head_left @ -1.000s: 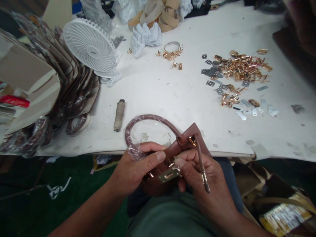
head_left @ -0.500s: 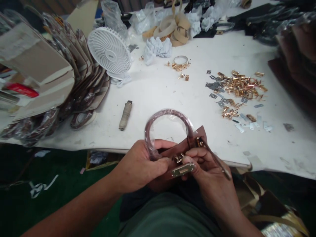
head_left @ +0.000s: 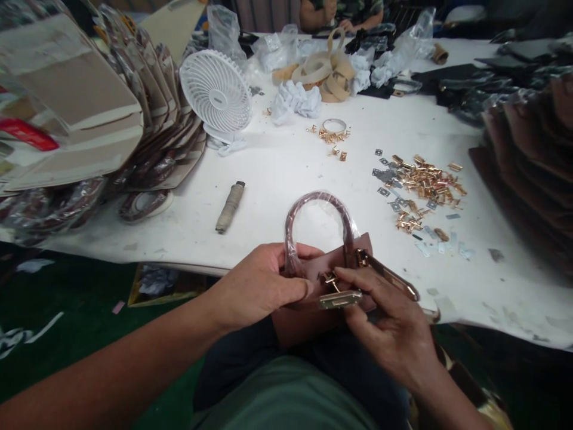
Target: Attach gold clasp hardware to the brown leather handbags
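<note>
A small brown leather bag [head_left: 322, 272] sits at the near table edge over my lap, its curved handle [head_left: 313, 206] wrapped in clear plastic and arching upward. My left hand [head_left: 259, 286] is closed round the bag's left side at the handle base. My right hand [head_left: 385, 322] pinches the gold metal clasp [head_left: 339, 297] on the bag's front with thumb and fingers. A brown strap with a gold end [head_left: 394, 279] sticks out to the right over that hand.
The white table [head_left: 286, 173] carries a pile of gold and silver fittings [head_left: 418, 185], a thread spool [head_left: 230, 206], a white fan [head_left: 215, 95], tape rolls, crumpled paper, and stacked bag panels [head_left: 89, 119] at left. Dark bags stand at right. Another person's hands [head_left: 344, 18] are at the far edge.
The view has tilted up, showing more of the far table. The bag has turned more upright in my hands, and my right fingers have shifted along the clasp.
</note>
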The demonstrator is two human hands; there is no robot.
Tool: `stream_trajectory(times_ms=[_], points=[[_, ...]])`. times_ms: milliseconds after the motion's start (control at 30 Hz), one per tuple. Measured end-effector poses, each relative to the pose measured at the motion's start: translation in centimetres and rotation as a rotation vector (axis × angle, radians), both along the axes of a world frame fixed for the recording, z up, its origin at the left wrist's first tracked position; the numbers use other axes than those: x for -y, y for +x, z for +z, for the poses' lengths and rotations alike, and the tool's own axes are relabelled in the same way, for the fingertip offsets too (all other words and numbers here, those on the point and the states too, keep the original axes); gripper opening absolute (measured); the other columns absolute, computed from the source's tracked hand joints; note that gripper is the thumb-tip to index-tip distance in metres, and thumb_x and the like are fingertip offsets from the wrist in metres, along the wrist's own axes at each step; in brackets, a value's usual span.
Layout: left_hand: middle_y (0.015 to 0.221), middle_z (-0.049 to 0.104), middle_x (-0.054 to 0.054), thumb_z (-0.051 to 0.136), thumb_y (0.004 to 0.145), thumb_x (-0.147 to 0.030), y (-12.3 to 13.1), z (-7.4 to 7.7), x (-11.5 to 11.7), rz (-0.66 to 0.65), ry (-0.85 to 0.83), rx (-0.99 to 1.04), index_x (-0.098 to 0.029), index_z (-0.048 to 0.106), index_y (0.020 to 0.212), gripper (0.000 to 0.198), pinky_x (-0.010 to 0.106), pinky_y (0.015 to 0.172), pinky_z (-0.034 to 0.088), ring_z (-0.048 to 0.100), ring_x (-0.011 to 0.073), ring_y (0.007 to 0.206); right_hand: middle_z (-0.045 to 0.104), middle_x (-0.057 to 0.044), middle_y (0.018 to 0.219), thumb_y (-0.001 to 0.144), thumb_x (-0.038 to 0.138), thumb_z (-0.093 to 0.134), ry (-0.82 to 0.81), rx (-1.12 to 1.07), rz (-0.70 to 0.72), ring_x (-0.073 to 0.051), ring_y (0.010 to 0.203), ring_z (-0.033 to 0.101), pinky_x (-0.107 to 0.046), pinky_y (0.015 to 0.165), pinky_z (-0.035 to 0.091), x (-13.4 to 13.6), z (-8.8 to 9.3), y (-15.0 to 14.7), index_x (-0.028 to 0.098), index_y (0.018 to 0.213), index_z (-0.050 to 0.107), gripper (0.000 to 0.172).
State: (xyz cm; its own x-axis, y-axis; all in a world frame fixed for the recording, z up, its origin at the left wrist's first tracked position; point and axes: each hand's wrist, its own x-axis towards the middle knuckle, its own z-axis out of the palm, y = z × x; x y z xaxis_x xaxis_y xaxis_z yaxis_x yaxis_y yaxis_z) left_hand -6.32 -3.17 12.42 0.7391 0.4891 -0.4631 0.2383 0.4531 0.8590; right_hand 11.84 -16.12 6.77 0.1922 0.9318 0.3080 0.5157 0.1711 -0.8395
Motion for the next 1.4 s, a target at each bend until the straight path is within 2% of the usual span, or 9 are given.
stream_trajectory(times_ms=[100, 233, 333, 500, 667, 933, 1067, 1233, 1400], points=[[0.092, 0.075, 0.004, 0.071, 0.079, -0.012, 0.2, 0.1, -0.1, -0.002, -0.019, -0.003, -0.016, 0.073, 0.112, 0.033, 0.018, 0.069, 0.048, 0.067, 0.0121, 0.076, 0.070, -0.004, 0.121, 0.095, 0.009, 0.064, 0.136, 0.151, 0.075, -0.021, 0.109, 0.068, -0.031, 0.092, 0.057, -0.3, -0.5, 0.6, 0.029, 0.138, 0.061, 0.048], [0.098, 0.076, 0.006, 0.071, 0.076, -0.012, 0.3, 0.2, -0.2, -0.026, -0.043, -0.012, -0.015, 0.072, 0.109, 0.033, 0.026, 0.081, 0.053, 0.071, 0.0197, 0.089, 0.069, -0.006, 0.111, 0.099, 0.009, 0.067, 0.192, 0.296, 0.052, -0.019, 0.094, 0.069, -0.027, 0.079, 0.057, -0.5, -1.1, 1.0, 0.024, 0.131, 0.065, 0.035], [0.097, 0.076, 0.005, 0.069, 0.078, -0.010, 0.5, 0.3, -0.3, -0.051, -0.058, -0.012, -0.014, 0.073, 0.106, 0.029, 0.024, 0.079, 0.053, 0.071, 0.0169, 0.086, 0.068, -0.008, 0.108, 0.102, 0.012, 0.063, 0.256, 0.431, 0.097, -0.019, 0.090, 0.069, -0.027, 0.074, 0.055, -0.8, -1.3, 1.5, 0.018, 0.127, 0.066, 0.026], [0.092, 0.076, 0.003, 0.068, 0.079, -0.008, 0.8, 0.2, -0.6, -0.040, -0.057, -0.014, -0.014, 0.075, 0.106, 0.029, 0.018, 0.073, 0.050, 0.067, 0.0122, 0.080, 0.067, -0.008, 0.112, 0.103, 0.015, 0.060, 0.289, 0.523, 0.147, -0.019, 0.091, 0.068, -0.030, 0.073, 0.052, -1.4, -1.3, 2.4, 0.017, 0.128, 0.065, 0.026], [0.090, 0.074, -0.001, 0.065, 0.079, -0.007, 0.8, -0.3, -0.5, -0.073, -0.012, -0.075, -0.017, 0.076, 0.107, 0.031, 0.016, 0.070, 0.047, 0.065, 0.0098, 0.077, 0.067, -0.004, 0.107, 0.102, 0.016, 0.064, 0.165, 0.414, 0.212, -0.018, 0.088, 0.067, -0.031, 0.074, 0.050, -2.1, -1.1, 2.7, 0.023, 0.125, 0.065, 0.024], [0.096, 0.075, 0.000, 0.063, 0.082, -0.011, 0.9, -0.6, -0.4, -0.106, 0.029, -0.104, -0.018, 0.077, 0.107, 0.030, 0.022, 0.077, 0.049, 0.067, 0.0162, 0.089, 0.066, -0.002, 0.103, 0.102, 0.012, 0.065, 0.083, 0.095, 0.268, -0.015, 0.088, 0.067, -0.026, 0.074, 0.053, -2.8, -2.1, 2.5, 0.025, 0.114, 0.068, 0.018], [0.093, 0.074, -0.001, 0.063, 0.081, -0.009, 1.2, -0.6, -0.4, -0.080, 0.019, -0.095, -0.018, 0.077, 0.108, 0.032, 0.022, 0.076, 0.049, 0.067, 0.0162, 0.088, 0.067, -0.002, 0.103, 0.100, 0.009, 0.068, 0.157, 0.159, 0.254, -0.014, 0.087, 0.068, -0.023, 0.074, 0.054, -2.9, -1.9, 2.4, 0.023, 0.118, 0.070, 0.022], [0.091, 0.074, 0.001, 0.064, 0.082, -0.012, 1.3, -0.5, -0.5, -0.097, 0.017, -0.089, -0.018, 0.078, 0.110, 0.032, 0.023, 0.077, 0.050, 0.069, 0.0194, 0.091, 0.070, -0.003, 0.104, 0.100, 0.015, 0.071, 0.206, 0.271, 0.114, -0.016, 0.091, 0.069, -0.023, 0.081, 0.056, -2.1, -1.6, 2.2, 0.021, 0.120, 0.068, 0.021], [0.098, 0.076, 0.001, 0.067, 0.080, -0.012, 1.4, -0.5, -0.5, -0.067, 0.001, -0.073, -0.018, 0.077, 0.114, 0.036, 0.021, 0.077, 0.051, 0.069, 0.0169, 0.090, 0.071, -0.006, 0.107, 0.104, 0.015, 0.064, 0.265, 0.348, 0.156, -0.017, 0.089, 0.071, -0.026, 0.077, 0.056, -2.1, -2.0, 2.6, 0.019, 0.120, 0.069, 0.017]])
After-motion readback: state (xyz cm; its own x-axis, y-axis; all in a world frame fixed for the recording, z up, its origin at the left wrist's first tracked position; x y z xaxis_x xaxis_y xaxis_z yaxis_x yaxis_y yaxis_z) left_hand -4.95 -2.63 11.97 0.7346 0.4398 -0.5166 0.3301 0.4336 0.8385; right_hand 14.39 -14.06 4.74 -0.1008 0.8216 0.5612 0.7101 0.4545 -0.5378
